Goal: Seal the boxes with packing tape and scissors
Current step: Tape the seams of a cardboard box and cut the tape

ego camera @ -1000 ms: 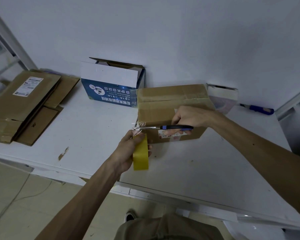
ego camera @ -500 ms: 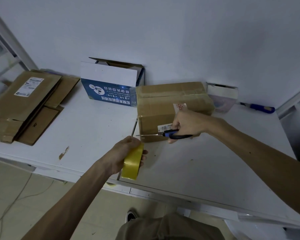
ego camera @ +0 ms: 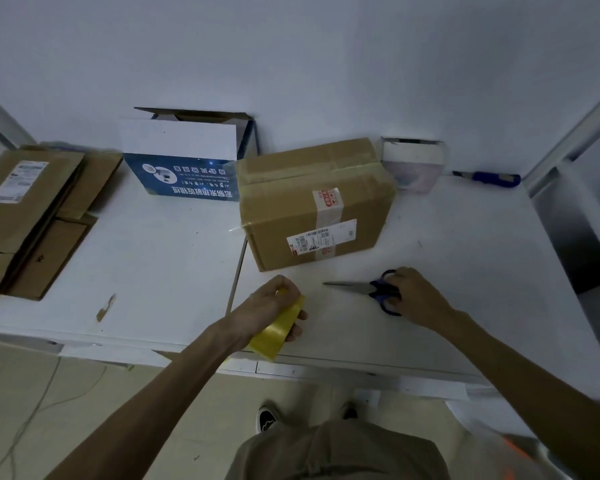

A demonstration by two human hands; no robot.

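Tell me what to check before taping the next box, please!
1. Tape roll gripped: ok, the left hand curls round it.
2. Scissors safe: ok, blades closed, the right hand holds the handles.
3. Brown box shut: ok, flaps down with tape across the top.
4. Tape ends flat: not ok, a loose clear bit sticks out at the brown box's near left corner.
5. Blue box ready: not ok, its top flaps stand open.
6. Free end on the tape roll easy to find: cannot tell.
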